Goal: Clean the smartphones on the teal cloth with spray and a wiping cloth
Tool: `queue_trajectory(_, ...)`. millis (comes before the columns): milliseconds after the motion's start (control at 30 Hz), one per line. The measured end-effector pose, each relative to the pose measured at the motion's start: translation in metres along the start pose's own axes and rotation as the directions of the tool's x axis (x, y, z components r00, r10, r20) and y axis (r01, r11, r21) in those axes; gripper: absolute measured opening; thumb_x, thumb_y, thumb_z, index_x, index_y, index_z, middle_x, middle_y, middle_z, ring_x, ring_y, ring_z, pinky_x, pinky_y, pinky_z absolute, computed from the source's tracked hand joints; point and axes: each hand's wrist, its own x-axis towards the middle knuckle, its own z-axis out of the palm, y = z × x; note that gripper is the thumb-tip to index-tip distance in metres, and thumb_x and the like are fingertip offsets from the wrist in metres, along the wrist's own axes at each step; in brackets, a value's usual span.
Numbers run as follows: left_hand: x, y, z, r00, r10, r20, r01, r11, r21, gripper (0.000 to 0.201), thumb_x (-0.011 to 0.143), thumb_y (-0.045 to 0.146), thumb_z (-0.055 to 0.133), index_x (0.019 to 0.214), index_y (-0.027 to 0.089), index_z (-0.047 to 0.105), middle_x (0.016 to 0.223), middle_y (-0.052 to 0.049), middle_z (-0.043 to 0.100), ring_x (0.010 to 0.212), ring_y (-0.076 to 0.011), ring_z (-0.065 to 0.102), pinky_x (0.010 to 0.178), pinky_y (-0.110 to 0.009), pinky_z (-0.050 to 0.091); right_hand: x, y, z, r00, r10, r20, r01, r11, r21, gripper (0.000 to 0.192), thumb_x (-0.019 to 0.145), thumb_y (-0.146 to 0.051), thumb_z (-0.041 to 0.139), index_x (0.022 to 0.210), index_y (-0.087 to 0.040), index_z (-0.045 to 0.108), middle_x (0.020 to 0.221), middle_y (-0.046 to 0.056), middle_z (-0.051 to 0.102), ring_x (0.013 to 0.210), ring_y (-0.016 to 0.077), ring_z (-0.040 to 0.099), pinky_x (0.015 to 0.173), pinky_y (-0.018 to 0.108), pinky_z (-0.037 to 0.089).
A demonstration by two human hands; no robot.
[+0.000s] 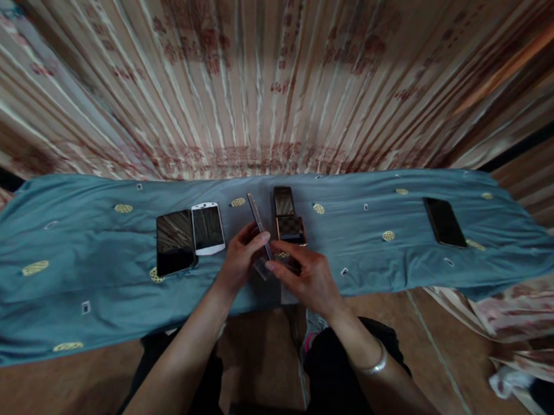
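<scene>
A slim phone (257,217) is held edge-on above the middle of the cloth-covered table. My left hand (240,256) closes around its side, the thumb lying along the near edge. At its lower end, my right hand (308,275) pinches with thumb and fingers. Something clear, like a see-through phone case (262,268), shows below the phone between both hands; how it joins the phone is hard to make out. Just beyond my right hand lie a dark phone (283,201) and a checked, gold-rimmed device (291,230), end to end.
Left of my hands, a black tablet-like phone (174,243) lies beside a white phone (208,228). Far to the right rests another black phone (445,222). The blue cloth (115,271) is wrinkled and hangs over the table's edges. A pleated curtain (255,91) rises behind.
</scene>
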Motion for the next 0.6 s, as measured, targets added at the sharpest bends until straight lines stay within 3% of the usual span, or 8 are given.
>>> queue_trajectory(200, 0.014, -0.013, 0.01, 0.994, 0.077, -0.083, -0.077, 0.997, 0.008, 0.052, 0.047, 0.032, 0.094, 0.093, 0.018, 0.074, 0.088, -0.001, 0.077, 0.085, -0.0184, 0.07, 0.08, -0.029, 0.055, -0.002, 0.008, -0.004, 0.997, -0.069, -0.023, 0.067, 0.992, -0.109, 0.032, 0.091, -0.024, 0.064, 0.121, -0.021, 0.072, 0.112, 0.008, 0.078, 0.098, 0.0204, 0.075, 0.091, 0.031, 0.058)
queue_trajectory(333, 0.015, -0.013, 0.016, 0.997, 0.076, -0.026, -0.075, 0.997, 0.035, 0.049, 0.055, 0.04, 0.091, 0.096, 0.018, 0.076, 0.097, -0.004, 0.078, 0.096, -0.0239, 0.071, 0.085, -0.033, 0.056, -0.001, 0.014, -0.013, 0.999, 0.009, -0.036, -0.013, 0.995, -0.102, 0.031, 0.091, -0.026, 0.062, 0.119, -0.022, 0.073, 0.109, 0.007, 0.079, 0.095, 0.0209, 0.075, 0.089, 0.032, 0.059)
queue_trajectory(433, 0.015, -0.009, 0.018, 0.998, 0.063, -0.003, -0.062, 0.997, 0.043, 0.047, 0.062, 0.046, 0.087, 0.098, 0.018, 0.076, 0.104, -0.007, 0.078, 0.104, -0.0273, 0.07, 0.078, -0.032, 0.056, 0.003, 0.025, -0.02, 0.991, 0.069, -0.112, -0.074, 0.996, -0.041, 0.029, 0.089, -0.031, 0.062, 0.113, -0.023, 0.077, 0.103, 0.005, 0.081, 0.09, 0.021, 0.076, 0.083, 0.031, 0.06)
queue_trajectory(600, 0.024, -0.011, 0.013, 0.994, 0.022, -0.107, -0.024, 1.0, -0.017, 0.047, 0.061, 0.043, 0.089, 0.097, 0.018, 0.073, 0.103, -0.007, 0.076, 0.106, -0.026, 0.068, 0.075, -0.03, 0.055, 0.014, 0.058, -0.026, 0.961, 0.207, -0.186, -0.195, 0.978, 0.078, 0.03, 0.083, -0.039, 0.066, 0.102, -0.021, 0.08, 0.094, 0.004, 0.082, 0.085, 0.0222, 0.075, 0.078, 0.032, 0.06)
